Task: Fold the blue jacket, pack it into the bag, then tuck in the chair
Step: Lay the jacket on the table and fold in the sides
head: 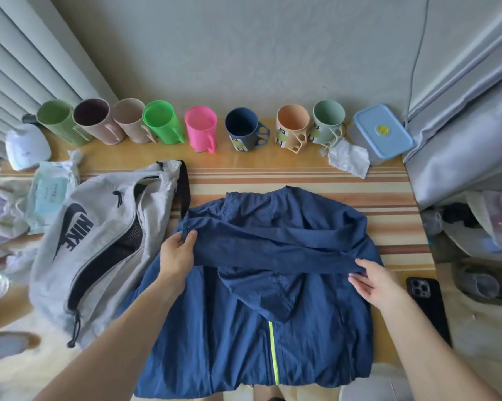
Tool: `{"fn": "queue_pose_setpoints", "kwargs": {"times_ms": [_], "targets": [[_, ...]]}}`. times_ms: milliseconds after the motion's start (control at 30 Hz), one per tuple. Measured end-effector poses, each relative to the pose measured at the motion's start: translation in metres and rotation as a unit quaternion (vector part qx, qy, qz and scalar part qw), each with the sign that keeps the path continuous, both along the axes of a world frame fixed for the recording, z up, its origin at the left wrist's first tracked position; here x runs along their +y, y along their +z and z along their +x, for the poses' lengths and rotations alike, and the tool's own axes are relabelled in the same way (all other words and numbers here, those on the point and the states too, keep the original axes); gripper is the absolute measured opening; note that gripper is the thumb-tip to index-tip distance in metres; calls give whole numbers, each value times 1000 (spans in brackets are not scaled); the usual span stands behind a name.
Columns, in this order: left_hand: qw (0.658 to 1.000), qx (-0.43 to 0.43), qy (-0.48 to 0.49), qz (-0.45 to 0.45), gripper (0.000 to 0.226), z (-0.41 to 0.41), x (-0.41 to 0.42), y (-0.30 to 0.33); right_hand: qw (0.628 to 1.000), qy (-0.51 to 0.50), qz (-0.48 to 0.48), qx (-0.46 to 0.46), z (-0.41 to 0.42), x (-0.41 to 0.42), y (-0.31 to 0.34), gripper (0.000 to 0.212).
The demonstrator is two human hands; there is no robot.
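Observation:
The blue jacket (252,322) lies spread on the striped table (316,180), with a neon yellow zip running down its front. One sleeve is laid across the chest from right to left. My left hand (178,253) pinches that sleeve's cuff at the jacket's left side. My right hand (374,283) rests with fingers apart on the sleeve at the right shoulder. A grey bag (99,241) with a black logo lies left of the jacket, its long zip open. No chair shows in the view.
Several coloured mugs (200,128) line the table's far edge by the wall. A blue-lidded box (384,134) and crumpled tissue (349,160) sit at the far right. A black phone (427,302) lies by my right wrist. A wipes pack (48,192) lies behind the bag.

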State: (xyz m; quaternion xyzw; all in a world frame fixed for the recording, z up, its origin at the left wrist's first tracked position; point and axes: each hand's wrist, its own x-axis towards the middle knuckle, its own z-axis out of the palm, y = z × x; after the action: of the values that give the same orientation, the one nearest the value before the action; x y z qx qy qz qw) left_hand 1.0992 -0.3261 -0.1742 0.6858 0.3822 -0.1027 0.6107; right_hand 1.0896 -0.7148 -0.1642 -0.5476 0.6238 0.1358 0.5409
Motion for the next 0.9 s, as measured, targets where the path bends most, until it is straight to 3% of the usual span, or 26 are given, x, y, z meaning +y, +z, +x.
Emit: {"fn": "queue_pose_setpoints", "kwargs": {"times_ms": [33, 67, 133, 233, 267, 300, 367, 567, 667, 767, 833, 900], "targets": [[1000, 13, -19, 19, 39, 0, -2, -2, 989, 92, -106, 47, -5, -1, 2, 55], [998, 22, -35, 36, 45, 0, -4, -2, 945, 197, -251, 73, -6, -1, 3, 59], [996, 26, -55, 58, 46, 0, -8, -2, 820, 385, -423, -8, 1, 4, 10, 61], [993, 23, -69, 91, 42, -2, -9, -4, 623, 644, -437, -72, 24, 0, -6, 71], [993, 16, -70, 97, 44, -3, -8, -4, 587, 684, -429, -63, 32, -5, -13, 61], [992, 8, -70, 102, 49, -4, -6, -5, 571, 697, -430, -57, 41, -8, -16, 45], [993, -7, -58, 107, 56, -3, -1, -6, 596, 678, -425, -65, 57, -15, -11, 27], [983, 4, -111, 145, 44, 9, -15, -4, 684, 598, -416, -41, 109, -39, 12, 28], [975, 36, -123, 181, 28, 8, -22, -2, 700, 517, -479, -112, 106, -1, 23, 32], [968, 6, -110, 225, 43, -6, -14, 7, 626, 560, -470, -271, 64, 65, 15, 22], [943, -11, -128, 306, 45, -27, 0, 14, 560, 676, -411, -246, 32, 100, -11, 32], [899, -15, -155, 410, 49, -53, 22, 20, 530, 737, -384, -171, 14, 122, -29, 44]]}}
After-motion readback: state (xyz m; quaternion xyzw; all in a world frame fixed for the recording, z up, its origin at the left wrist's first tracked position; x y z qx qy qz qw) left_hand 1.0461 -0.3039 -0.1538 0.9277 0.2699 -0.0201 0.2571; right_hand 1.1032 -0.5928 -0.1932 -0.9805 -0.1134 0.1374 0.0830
